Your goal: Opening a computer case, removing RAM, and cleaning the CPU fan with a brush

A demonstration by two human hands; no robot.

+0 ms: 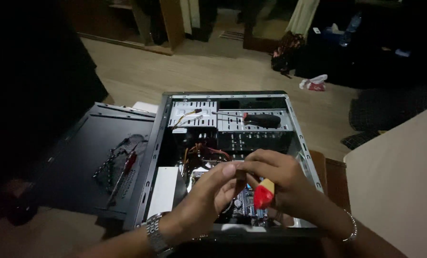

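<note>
We work in a dim room with a pale wood floor [199, 71], an open computer case [232, 157] lying on its side below us. Above its motherboard [244, 203], our left hand [208, 198] and right hand [282, 179] pinch together on something too small to make out; the right also grips a red-and-yellow screwdriver [264, 193]. A slip could drop that piece among the cables, or jab the board. A second screwdriver [258, 119] rests on the case's drive bay.

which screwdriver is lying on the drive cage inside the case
The black-handled screwdriver. The red-and-yellow-handled one is at the hands, and the red-handled one lies outside the case on the side panel.
</note>
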